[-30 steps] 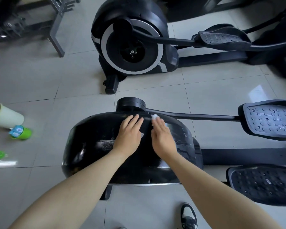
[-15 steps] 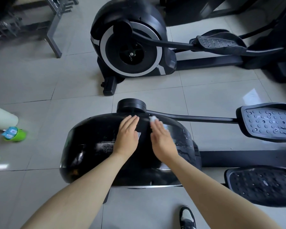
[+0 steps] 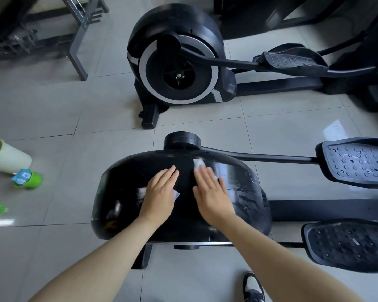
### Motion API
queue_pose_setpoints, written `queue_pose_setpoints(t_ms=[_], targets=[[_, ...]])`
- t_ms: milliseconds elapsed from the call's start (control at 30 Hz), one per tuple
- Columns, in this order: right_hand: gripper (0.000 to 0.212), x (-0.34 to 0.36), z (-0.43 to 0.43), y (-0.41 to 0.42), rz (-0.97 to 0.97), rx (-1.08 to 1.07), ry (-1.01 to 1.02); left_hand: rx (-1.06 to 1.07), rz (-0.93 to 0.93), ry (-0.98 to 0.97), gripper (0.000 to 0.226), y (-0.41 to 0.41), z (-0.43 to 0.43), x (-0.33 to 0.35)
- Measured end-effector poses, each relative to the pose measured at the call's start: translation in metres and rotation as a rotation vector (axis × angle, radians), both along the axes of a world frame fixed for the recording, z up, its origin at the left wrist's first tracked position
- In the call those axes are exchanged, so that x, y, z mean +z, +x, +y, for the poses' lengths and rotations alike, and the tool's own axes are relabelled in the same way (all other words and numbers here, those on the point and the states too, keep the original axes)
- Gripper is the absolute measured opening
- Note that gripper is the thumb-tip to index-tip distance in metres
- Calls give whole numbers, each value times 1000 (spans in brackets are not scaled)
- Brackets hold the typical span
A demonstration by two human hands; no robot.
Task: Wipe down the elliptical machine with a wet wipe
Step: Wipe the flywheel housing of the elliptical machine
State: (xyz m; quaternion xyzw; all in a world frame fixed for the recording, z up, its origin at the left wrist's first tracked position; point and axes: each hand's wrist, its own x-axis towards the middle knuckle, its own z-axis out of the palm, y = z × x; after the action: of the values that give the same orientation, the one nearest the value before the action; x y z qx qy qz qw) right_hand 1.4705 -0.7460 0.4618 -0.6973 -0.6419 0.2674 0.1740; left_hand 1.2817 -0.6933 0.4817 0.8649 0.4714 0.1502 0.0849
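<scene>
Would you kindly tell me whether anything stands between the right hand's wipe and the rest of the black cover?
Nothing visible does. The right hand presses its wipe flat on the cover, bare to its right. The left hand, on a second wipe, lies to its left; the pedal arm runs along the far edge.

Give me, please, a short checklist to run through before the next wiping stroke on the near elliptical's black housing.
1. Right hand flat on the wet wipe: ok, white shows beyond it.
2. Left hand flat on the housing: ok; a white scrap peeks out at its thumb side.
3. Housing's right part wet: ok, streaks show there.
4. Housing's left part wiped: cannot tell, only reflections.
5. Upper pedal wiped: cannot tell.
6. Green cup on the floor clear of the machine: ok.
</scene>
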Motion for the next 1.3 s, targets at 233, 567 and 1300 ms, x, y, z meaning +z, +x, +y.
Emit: queue_pose_setpoints(t_ms=[233,567,1300], targets=[[58,3,14,-10,83,-346,-106,12,-47,-67,51,-3,-1,-3],[53,17,47,-45,-87,188,81,178,-160,-172,63,-4,0,0],[57,13,50,-21,42,-260,47,98,-103,-140,55,-10,0,-7]])
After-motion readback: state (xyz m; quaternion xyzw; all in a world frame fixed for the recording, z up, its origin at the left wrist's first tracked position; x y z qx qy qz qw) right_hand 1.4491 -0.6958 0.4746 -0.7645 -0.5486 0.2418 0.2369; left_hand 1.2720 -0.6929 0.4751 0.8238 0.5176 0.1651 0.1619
